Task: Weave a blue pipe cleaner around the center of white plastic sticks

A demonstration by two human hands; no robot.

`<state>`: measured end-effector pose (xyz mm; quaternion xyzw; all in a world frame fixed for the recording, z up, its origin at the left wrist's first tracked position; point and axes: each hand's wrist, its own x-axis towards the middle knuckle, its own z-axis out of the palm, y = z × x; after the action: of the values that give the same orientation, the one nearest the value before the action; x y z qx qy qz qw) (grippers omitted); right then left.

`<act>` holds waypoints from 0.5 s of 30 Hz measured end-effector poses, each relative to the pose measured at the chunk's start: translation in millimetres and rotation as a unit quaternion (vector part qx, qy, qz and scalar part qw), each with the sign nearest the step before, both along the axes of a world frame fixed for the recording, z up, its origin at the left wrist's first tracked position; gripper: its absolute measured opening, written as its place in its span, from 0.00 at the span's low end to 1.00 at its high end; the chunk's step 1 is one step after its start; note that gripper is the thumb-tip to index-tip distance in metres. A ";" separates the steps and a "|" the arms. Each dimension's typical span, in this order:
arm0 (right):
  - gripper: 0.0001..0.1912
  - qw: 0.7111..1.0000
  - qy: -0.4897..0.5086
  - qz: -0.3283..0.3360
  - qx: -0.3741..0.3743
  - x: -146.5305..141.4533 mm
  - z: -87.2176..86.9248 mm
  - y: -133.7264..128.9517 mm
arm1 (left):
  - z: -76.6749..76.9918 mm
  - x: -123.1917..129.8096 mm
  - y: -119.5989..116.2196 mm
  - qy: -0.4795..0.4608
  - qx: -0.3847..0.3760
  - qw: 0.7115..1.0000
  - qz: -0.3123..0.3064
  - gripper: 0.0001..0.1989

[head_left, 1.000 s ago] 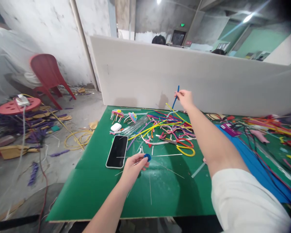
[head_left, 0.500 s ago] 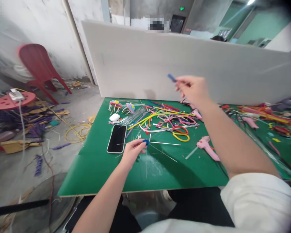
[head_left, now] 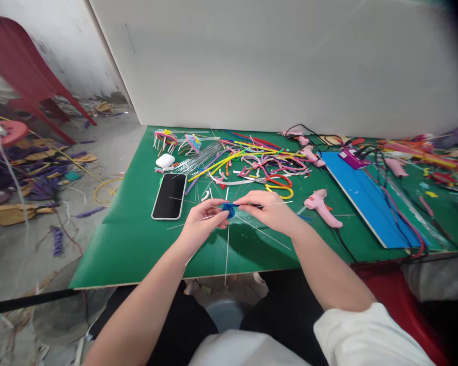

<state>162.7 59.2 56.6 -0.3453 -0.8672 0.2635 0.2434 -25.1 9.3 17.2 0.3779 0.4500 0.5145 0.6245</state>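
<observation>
Above the green table (head_left: pixel 137 254), my left hand (head_left: pixel 204 219) pinches a small round blue piece (head_left: pixel 229 210), from which thin, stiff wires spread out in several directions. My right hand (head_left: pixel 265 208) is closed at the right side of that piece, its fingers on a short blue strip that runs into the blue centre. The fingertips of both hands nearly meet. A black-screened phone (head_left: pixel 169 196) lies left of my left hand. Scissors (head_left: pixel 269 181) with red and yellow handles rest beyond my right hand.
Pipe cleaners (head_left: pixel 252 160) and clear sticks (head_left: pixel 200 158) are heaped behind my hands. Two small colourful umbrella-like pieces (head_left: pixel 192 144) and a white case (head_left: pixel 165 160) stand at the back left. A pink glue gun (head_left: pixel 323 207) and a blue board (head_left: pixel 366 198) lie to the right.
My right hand has come down from high above the table with the blue strip, to the blue piece in my left hand. The view has tilted down, and the blue board now shows.
</observation>
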 end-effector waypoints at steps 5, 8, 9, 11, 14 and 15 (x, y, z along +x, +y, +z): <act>0.09 0.999 0.033 -0.005 -0.010 6.1 -10.2 0.4 | -1.2 2.1 1.5 0.019 0.005 1.000 0.006 0.15; 0.10 0.999 0.045 0.008 -0.023 7.8 -15.7 1.3 | -5.4 3.6 2.5 0.025 0.006 1.000 -0.001 0.14; 0.10 0.998 0.047 0.014 -0.027 8.2 -17.3 1.4 | -6.8 4.2 2.7 0.027 0.006 1.000 -0.006 0.14; 0.11 0.998 0.051 0.026 -0.033 9.0 -20.5 1.4 | -9.0 5.3 3.0 0.031 0.005 0.999 -0.014 0.14; 0.13 0.997 0.056 0.036 -0.041 11.1 -24.6 0.8 | -10.9 6.7 2.9 0.039 0.006 0.999 -0.023 0.14; 0.13 0.997 0.058 0.037 -0.043 12.0 -25.4 0.6 | -11.3 7.1 2.8 0.041 0.009 0.999 -0.026 0.14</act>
<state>174.7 59.8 31.2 -0.3072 -0.8516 0.3294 0.2682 -17.9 12.1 5.9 0.4157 0.4604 0.4861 0.6156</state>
